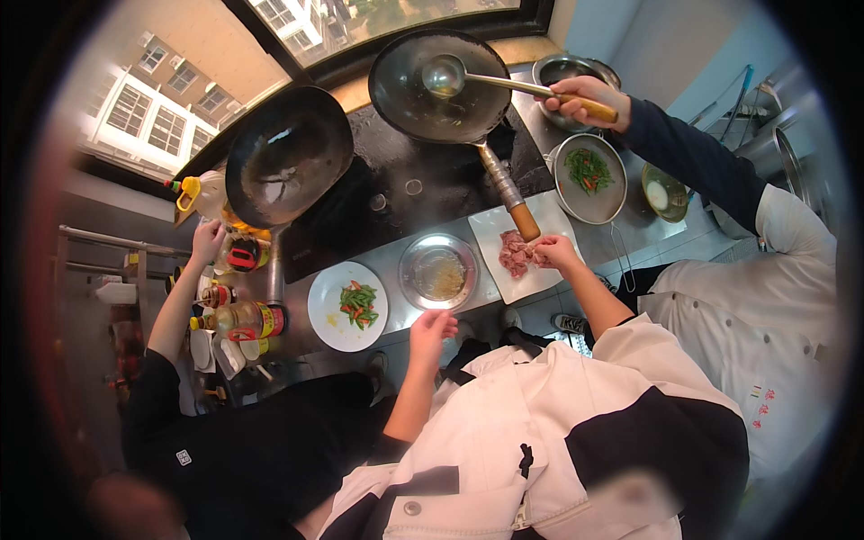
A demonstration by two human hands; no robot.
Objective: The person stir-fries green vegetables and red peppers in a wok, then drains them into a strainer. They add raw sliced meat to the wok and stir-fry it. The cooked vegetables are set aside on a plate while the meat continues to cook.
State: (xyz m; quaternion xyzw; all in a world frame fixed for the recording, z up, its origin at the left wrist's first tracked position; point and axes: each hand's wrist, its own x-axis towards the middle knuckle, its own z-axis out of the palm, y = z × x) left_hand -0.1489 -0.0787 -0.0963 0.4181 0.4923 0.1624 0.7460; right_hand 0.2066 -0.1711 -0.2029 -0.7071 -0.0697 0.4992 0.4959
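My left hand (432, 332) hangs with nothing in it, fingers loosely bent, just below a round metal bowl (405, 273) with pale contents. At the right, my right hand (557, 253) pinches an edge of the sliced raw meat (514, 255), which lies on a white square plate (533, 283). Above the meat juts the wooden-ended handle (523, 219) of a wok (405, 101). Left of the bowl, a round white plate (324, 307) bears cut green and red peppers (358, 304).
A co-worker's hand (584, 101) at the upper right holds a ladle (513, 84) over the wok. Another person's hand (208, 237) is beside a second wok (290, 162) and bottles (250, 320). A strainer (563, 199) holds more peppers, beside a green bowl (675, 209).
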